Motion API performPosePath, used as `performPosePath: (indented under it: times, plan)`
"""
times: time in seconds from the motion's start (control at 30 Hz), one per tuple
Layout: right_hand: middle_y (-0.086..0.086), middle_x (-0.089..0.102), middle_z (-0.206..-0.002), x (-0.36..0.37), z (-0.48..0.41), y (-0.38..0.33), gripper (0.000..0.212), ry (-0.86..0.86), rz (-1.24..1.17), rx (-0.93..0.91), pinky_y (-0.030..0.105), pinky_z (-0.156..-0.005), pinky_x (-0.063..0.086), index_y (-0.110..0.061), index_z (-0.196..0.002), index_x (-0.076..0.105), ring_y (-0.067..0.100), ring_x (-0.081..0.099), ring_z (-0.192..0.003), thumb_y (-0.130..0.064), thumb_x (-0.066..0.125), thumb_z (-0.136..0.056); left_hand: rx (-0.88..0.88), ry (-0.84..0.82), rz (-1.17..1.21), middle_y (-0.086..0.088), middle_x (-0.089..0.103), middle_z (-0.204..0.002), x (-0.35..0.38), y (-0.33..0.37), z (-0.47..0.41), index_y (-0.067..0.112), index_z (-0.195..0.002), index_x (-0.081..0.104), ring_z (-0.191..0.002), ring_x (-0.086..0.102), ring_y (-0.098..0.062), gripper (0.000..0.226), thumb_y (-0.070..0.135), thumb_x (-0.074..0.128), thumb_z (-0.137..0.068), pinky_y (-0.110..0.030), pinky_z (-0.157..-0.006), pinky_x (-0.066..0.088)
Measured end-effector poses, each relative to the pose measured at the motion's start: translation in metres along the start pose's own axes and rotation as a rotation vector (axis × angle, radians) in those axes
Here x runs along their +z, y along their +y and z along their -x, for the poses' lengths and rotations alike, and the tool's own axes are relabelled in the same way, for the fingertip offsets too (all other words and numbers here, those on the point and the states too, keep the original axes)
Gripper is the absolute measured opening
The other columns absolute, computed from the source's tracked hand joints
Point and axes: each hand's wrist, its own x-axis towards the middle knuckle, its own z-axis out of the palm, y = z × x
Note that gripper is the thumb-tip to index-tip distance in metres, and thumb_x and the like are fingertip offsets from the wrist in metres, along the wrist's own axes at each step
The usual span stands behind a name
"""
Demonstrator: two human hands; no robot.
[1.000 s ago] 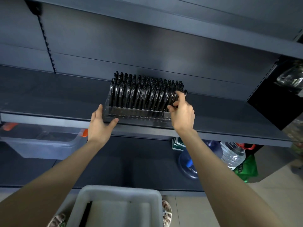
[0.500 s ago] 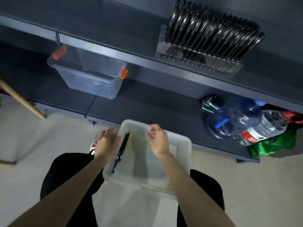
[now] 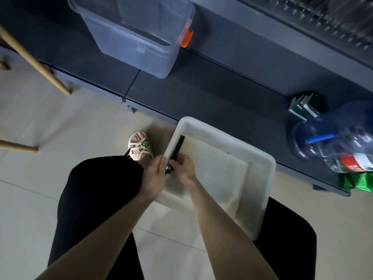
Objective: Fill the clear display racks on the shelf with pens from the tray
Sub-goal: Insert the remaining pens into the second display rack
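Gathering the few black pens (image 3: 178, 147) lying along the left wall of the white tray (image 3: 232, 136), I pinch their near ends with my right grip (image 3: 184, 168), fingers curled round them. My left grip (image 3: 154, 175) touches the same ends, though whether it holds them I cannot tell. Best to square the tips together and lift them level, clear of the rim, before reaching for the rack (image 3: 331, 19), a blur on the shelf above.

both forearms bare, no sleeves, no rings or watch seen. black trousers (image 3: 96, 199) on both legs. one foot shows a beaded woven sandal (image 3: 139, 146) w/ green flower detail.
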Motion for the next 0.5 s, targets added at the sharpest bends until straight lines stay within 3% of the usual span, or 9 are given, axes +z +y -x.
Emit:
performPosePath:
  times: [0.1,0.17,0.27,0.33,0.4,0.43,0.5]
  plan:
    - [0.02,0.069,-0.102,0.008,-0.008,0.003,0.025,-0.012,-0.006,0.041,0.04,-0.082,0.054,-0.003,-0.107,0.064,0.034,0.066,-0.091,-0.015,0.064,-0.085,0.013,0.01,0.017,-0.009,0.057,-0.083,0.002,0.0,-0.001,-0.005,-0.099,0.061,-0.079,0.053,-0.019,0.023,0.009,0.042,-0.098,-0.009,-0.069,0.036]
    - [0.019,0.069,-0.098,0.006,-0.006,0.002,0.025,-0.036,-0.072,0.062,0.043,-0.074,0.057,-0.002,-0.107,0.063,0.033,0.066,-0.082,-0.011,0.065,-0.084,0.007,0.004,0.035,-0.009,0.057,-0.082,0.003,-0.003,-0.002,-0.004,-0.096,0.06,-0.08,0.053,-0.02,0.023,0.01,0.042,-0.098,-0.015,-0.07,0.034]
    - [0.014,0.063,-0.085,-0.006,0.005,0.001,0.023,-0.108,-0.168,0.1,0.03,-0.054,0.055,-0.001,-0.108,0.06,0.023,0.06,-0.064,0.002,0.057,-0.085,0.012,-0.016,0.058,-0.01,0.056,-0.08,0.004,-0.002,-0.001,0.0,-0.091,0.058,-0.078,0.052,-0.021,0.023,0.013,0.042,-0.099,-0.021,-0.07,0.035]
    - [0.008,0.06,-0.074,-0.017,0.009,0.008,0.017,-0.108,-0.134,0.105,0.027,-0.049,0.051,-0.007,-0.096,0.062,0.018,0.056,-0.056,0.002,0.053,-0.085,-0.023,-0.042,0.052,-0.012,0.058,-0.087,0.002,-0.004,-0.002,0.001,-0.095,0.059,-0.084,0.052,-0.021,0.025,0.018,0.041,-0.099,-0.021,-0.072,0.033]
    - [0.004,0.057,-0.066,-0.033,0.016,0.015,0.017,-0.061,-0.098,0.106,0.023,-0.047,0.049,-0.014,-0.081,0.06,0.016,0.054,-0.055,0.0,0.053,-0.087,-0.032,-0.049,-0.002,-0.015,0.061,-0.097,0.001,-0.006,-0.003,0.005,-0.103,0.06,-0.093,0.055,-0.025,0.036,0.034,0.04,-0.098,-0.025,-0.08,0.038]
    - [0.004,0.056,-0.066,-0.042,0.019,0.02,0.018,-0.027,-0.091,0.11,0.022,-0.047,0.05,-0.015,-0.08,0.06,0.016,0.053,-0.055,-0.001,0.053,-0.088,-0.019,-0.052,-0.042,-0.017,0.062,-0.104,-0.001,-0.005,-0.002,0.008,-0.108,0.06,-0.099,0.056,-0.029,0.043,0.042,0.037,-0.094,-0.031,-0.087,0.041]
    - [0.007,0.058,-0.073,-0.063,0.026,0.027,0.013,0.034,-0.093,0.096,0.029,-0.058,0.055,-0.012,-0.092,0.065,0.019,0.056,-0.061,-0.005,0.053,-0.091,0.014,-0.06,-0.112,-0.021,0.056,-0.122,-0.003,0.001,-0.003,0.007,-0.124,0.054,-0.116,0.05,-0.033,0.047,0.039,0.039,-0.094,-0.039,-0.101,0.038]
